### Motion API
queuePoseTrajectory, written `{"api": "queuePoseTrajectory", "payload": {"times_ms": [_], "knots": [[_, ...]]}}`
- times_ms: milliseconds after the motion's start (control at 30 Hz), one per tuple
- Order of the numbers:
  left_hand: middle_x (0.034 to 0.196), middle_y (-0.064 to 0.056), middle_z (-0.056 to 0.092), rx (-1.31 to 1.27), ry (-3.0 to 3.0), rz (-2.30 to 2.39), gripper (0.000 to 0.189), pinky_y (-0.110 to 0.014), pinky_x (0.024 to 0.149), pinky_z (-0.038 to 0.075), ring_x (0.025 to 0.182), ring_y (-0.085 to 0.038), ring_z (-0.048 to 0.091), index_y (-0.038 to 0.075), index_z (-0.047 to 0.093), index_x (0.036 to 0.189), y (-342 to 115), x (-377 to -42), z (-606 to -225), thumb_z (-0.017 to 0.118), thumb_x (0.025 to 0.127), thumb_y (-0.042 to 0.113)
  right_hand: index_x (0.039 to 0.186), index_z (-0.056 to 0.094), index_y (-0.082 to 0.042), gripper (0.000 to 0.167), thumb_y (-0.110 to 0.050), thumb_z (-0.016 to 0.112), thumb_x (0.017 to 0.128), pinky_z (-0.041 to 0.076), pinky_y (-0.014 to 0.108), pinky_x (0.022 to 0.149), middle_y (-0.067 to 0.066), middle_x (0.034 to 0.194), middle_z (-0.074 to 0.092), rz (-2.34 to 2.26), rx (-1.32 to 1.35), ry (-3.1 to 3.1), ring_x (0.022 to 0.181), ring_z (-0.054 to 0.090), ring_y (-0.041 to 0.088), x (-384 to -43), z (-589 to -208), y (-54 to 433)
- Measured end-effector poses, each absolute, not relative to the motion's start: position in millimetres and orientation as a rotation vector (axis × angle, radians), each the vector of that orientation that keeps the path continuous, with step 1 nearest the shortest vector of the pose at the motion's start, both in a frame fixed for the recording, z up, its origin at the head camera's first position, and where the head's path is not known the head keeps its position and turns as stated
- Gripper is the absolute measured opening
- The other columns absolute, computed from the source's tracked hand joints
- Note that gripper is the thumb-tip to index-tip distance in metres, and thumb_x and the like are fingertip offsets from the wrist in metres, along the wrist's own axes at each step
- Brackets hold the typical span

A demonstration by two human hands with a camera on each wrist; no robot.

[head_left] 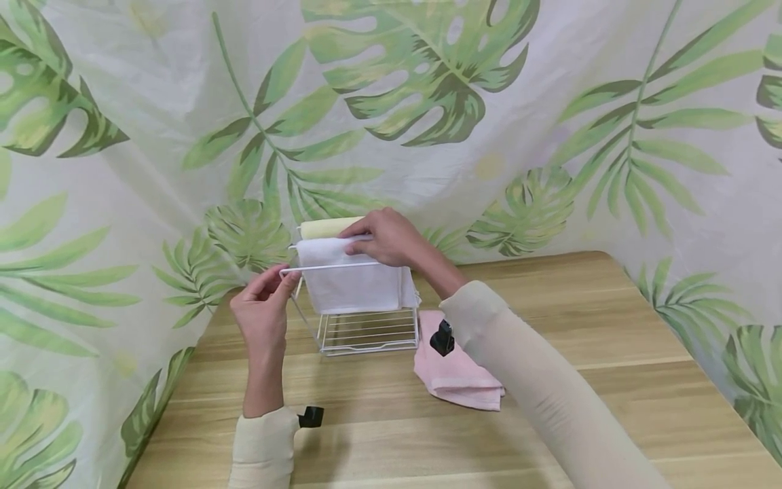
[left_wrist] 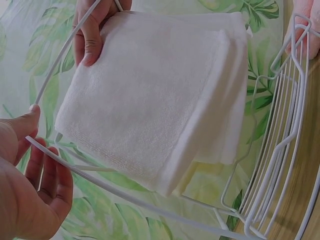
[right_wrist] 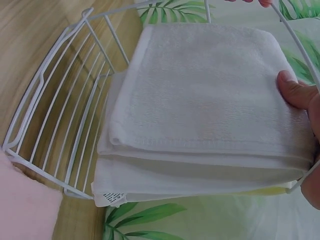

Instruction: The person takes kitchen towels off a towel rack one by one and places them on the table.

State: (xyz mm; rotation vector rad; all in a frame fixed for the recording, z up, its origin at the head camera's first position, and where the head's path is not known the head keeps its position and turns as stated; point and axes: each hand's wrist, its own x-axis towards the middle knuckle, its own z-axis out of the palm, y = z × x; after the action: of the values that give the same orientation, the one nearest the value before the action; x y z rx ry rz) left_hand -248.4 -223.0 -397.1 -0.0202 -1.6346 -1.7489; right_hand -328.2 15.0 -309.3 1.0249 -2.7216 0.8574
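A white wire rack (head_left: pixel 366 350) stands on the table with raised bars at its top. Over its middle bar hangs a folded white towel (head_left: pixel 351 288), which my right hand (head_left: pixel 391 238) pinches at the upper edge, thumb on the near face. In the right wrist view, that thumb presses the white towel (right_wrist: pixel 210 90) near its fold. My left hand (head_left: pixel 263 312) grips the left corner of the front bar between thumb and fingers, as the left wrist view also shows. Behind the white towel, a yellow towel (head_left: pixel 330 228) lies over the rear bar.
A folded pink towel (head_left: pixel 461 384) lies on the wooden table (head_left: pixel 379 448), right of the rack and partly under the right forearm. Leaf-patterned fabric (head_left: pixel 427 183) hangs behind the table and along its sides. Each wrist wears a small black camera mount.
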Motion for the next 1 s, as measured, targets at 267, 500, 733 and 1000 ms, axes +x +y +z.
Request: {"api": "queuePoseTrajectory", "payload": {"times_ms": [267,500,733,1000], "knots": [[0.076,0.008,0.072,-0.029,-1.631,-1.753,0.031,-0.012,0.058,0.048,0.065,-0.005,0.058,-0.013,0.078,0.105,-222,-248,-397,0.093,0.083,0.003,0.127,0.081,-0.027,0.027,-0.033,0.078,0.100,0.058,0.035,0.100,-0.004,0.125,0.080,0.876,1.004,-2.662,0.121,0.074,0.016,-324,-311,15],[0.075,0.009,0.073,-0.024,-1.632,-1.748,0.036,-0.012,0.057,0.048,0.064,-0.004,0.059,-0.017,0.075,0.108,-223,-246,-395,0.092,0.083,0.003,0.122,0.084,-0.025,0.022,-0.029,0.078,0.100,0.058,0.032,0.088,-0.004,0.120,0.082,0.864,1.019,-2.550,0.106,0.077,0.013,-323,-311,13],[0.072,0.007,0.073,-0.027,-1.597,-1.775,0.030,-0.012,0.056,0.049,0.061,-0.004,0.058,-0.015,0.077,0.104,-224,-246,-392,0.092,0.083,0.001,0.119,0.085,-0.025,0.021,-0.029,0.079,0.099,0.051,0.028,0.071,-0.001,0.115,0.083,0.843,1.000,-2.452,0.080,0.071,0.013,-321,-306,12],[0.075,0.006,0.074,-0.016,-1.570,-1.794,0.034,-0.013,0.058,0.054,0.062,-0.004,0.062,-0.017,0.076,0.105,-225,-249,-396,0.093,0.083,0.003,0.118,0.085,-0.023,0.021,-0.026,0.079,0.098,0.035,0.023,0.059,-0.001,0.104,0.085,0.790,1.024,-2.392,0.058,0.046,0.009,-322,-297,10]]}}
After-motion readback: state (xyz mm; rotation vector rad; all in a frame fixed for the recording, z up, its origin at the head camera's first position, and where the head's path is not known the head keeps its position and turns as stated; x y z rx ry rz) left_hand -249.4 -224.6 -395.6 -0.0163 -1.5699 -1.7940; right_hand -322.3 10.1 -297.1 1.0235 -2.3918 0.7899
